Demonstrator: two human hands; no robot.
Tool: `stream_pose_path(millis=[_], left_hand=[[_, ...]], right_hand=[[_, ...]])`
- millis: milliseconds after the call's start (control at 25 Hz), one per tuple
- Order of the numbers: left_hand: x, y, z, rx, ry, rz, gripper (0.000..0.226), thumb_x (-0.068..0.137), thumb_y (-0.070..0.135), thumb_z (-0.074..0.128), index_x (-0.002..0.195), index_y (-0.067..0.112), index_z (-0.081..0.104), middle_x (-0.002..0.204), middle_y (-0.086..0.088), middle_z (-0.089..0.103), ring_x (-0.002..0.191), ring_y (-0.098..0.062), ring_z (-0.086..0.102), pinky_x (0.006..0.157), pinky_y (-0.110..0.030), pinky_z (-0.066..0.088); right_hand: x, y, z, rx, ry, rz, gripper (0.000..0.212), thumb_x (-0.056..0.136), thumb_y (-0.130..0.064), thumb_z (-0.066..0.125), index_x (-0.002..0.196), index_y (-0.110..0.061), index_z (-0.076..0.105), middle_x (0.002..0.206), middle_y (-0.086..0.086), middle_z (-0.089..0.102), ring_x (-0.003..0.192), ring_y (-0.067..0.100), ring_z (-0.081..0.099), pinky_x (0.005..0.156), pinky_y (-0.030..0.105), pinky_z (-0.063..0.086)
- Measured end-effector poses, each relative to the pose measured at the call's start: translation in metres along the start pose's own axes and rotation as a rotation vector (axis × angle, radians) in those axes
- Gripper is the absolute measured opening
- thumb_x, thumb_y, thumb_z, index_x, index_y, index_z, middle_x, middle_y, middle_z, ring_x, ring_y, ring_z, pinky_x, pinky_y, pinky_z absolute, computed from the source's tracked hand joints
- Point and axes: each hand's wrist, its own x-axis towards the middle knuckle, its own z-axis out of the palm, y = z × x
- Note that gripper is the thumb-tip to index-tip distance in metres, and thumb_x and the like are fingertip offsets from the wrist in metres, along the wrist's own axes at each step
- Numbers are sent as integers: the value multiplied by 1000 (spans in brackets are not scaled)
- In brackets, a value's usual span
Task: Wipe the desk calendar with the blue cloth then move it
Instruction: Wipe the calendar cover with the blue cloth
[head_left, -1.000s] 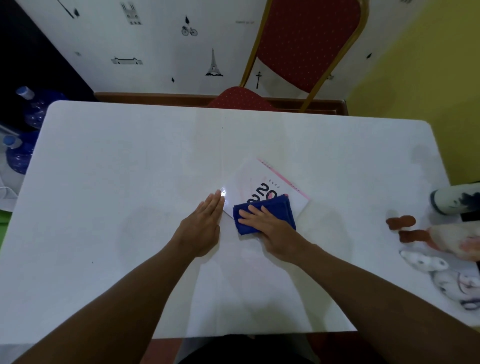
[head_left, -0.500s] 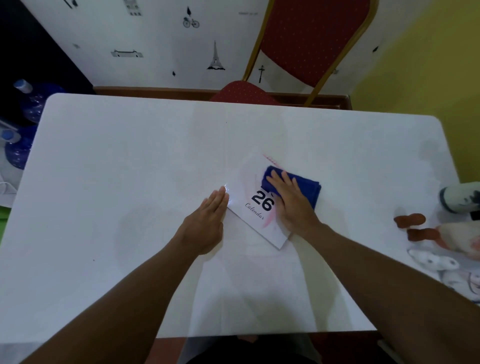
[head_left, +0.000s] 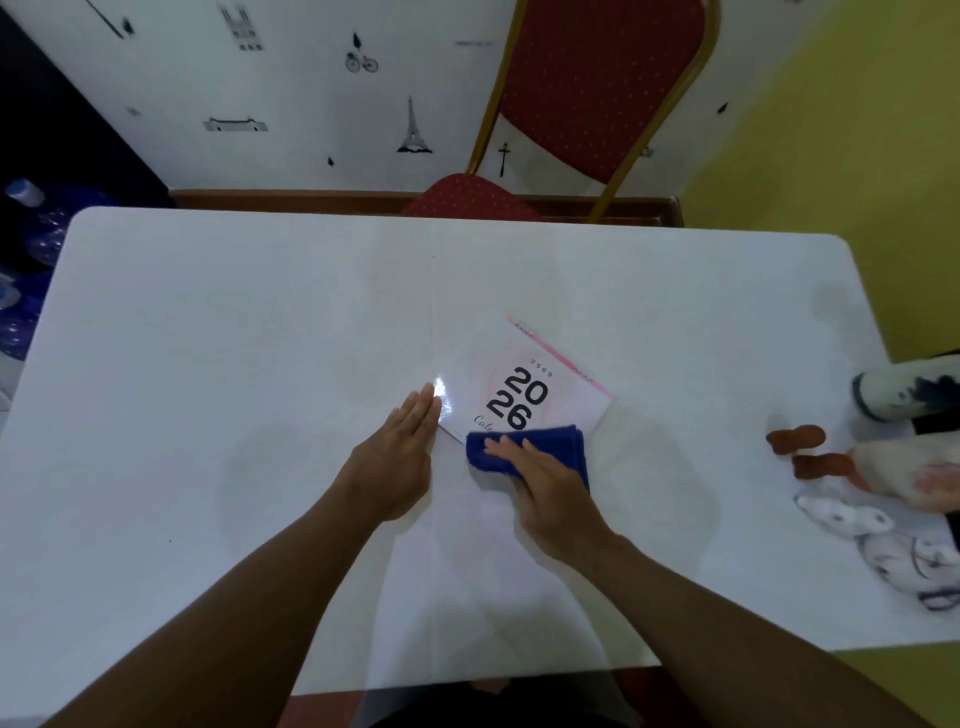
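The desk calendar (head_left: 524, 387) lies flat and turned at an angle near the middle of the white table (head_left: 234, 364), its cover showing "2026" and a pink binding along the far right edge. A folded blue cloth (head_left: 540, 447) covers the calendar's near corner. My right hand (head_left: 545, 483) presses flat on top of the cloth. My left hand (head_left: 400, 457) lies flat on the table with fingers together, its fingertips touching the calendar's left corner.
Stuffed toys (head_left: 883, 483) and a white shoe-like item (head_left: 904, 389) lie at the table's right edge. A red chair (head_left: 597, 88) stands behind the far edge. Blue water bottles (head_left: 31, 244) sit off the table's left side.
My right hand has dragged the blue cloth from the calendar's far right part back to its near corner, uncovering the "2026" print. My left hand has stayed at the calendar's left corner.
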Motion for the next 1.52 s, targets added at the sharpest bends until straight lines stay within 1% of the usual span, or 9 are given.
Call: stream_pose_path(millis=[120, 240, 480, 680, 920, 1040, 1240, 1320, 1520], left_hand=[[-2, 0, -2, 1, -9, 18, 65, 100, 8, 34, 157, 7, 3, 167, -8, -6, 155, -19, -5, 127, -30, 5], [-2, 1, -2, -2, -11, 29, 65, 99, 6, 34, 157, 6, 4, 167, -10, -5, 155, -21, -4, 127, -34, 8], [-2, 0, -1, -13, -14, 19, 64, 102, 10, 33, 157, 8, 1, 167, -7, -8, 155, -20, -6, 127, -33, 7], [-2, -1, 0, -10, -10, 27, 65, 101, 6, 33, 157, 8, 1, 167, -6, -8, 155, -18, -7, 125, -27, 1], [-2, 2, -1, -1, -23, -6, 64, 102, 7, 31, 157, 10, -1, 167, -5, -10, 155, -17, -8, 126, -29, 3], [-2, 4, -2, 11, -8, -3, 65, 101, 7, 32, 157, 8, -1, 167, -6, -10, 155, -18, -7, 127, -30, 5], [-4, 5, -5, -6, -11, 5, 66, 99, 4, 33, 157, 7, 1, 167, -8, -9, 155, -20, -6, 127, -31, 5], [-3, 4, -4, 0, -11, 12, 66, 100, 6, 34, 157, 7, 1, 167, -8, -9, 155, -20, -6, 127, -30, 4], [-2, 0, 1, -1, -9, 18, 65, 102, 10, 35, 157, 7, 0, 167, -8, -9, 155, -21, -7, 126, -30, 4]], right_hand=[[18, -10, -30, 61, 209, 31, 51, 95, 10, 55, 129, -26, 67, 121, -33, 69, 110, 3, 70, 95, 25, 56], [72, -7, -62, 104, 320, 44, 55, 100, 10, 47, 135, -31, 59, 119, -30, 72, 115, 1, 68, 92, 24, 55], [136, 25, -39, -148, -258, 151, 55, 103, 4, 38, 153, -18, 45, 160, 6, 44, 150, 30, 36, 124, 50, 24], [76, 30, -8, -6, -201, -31, 49, 104, 6, 45, 150, -10, 51, 162, 1, 41, 154, 14, 28, 130, 35, 3], [11, 20, -7, 89, -252, -65, 46, 102, 4, 49, 146, -8, 55, 154, -5, 47, 149, 14, 37, 130, 32, 10], [2, 17, -21, 77, -264, -3, 43, 99, 3, 51, 137, -10, 65, 137, 4, 68, 132, 22, 59, 117, 46, 41], [51, -5, -47, 269, 171, 60, 48, 98, 15, 48, 130, -17, 65, 123, -28, 71, 119, -2, 66, 105, 26, 51], [95, -1, -55, 143, 243, 98, 48, 101, 10, 47, 143, -10, 55, 140, -11, 66, 131, 12, 60, 112, 31, 47], [140, 15, -21, -180, -313, 120, 65, 103, 3, 45, 163, -11, 24, 173, 8, 14, 159, 28, 10, 129, 41, 7]])
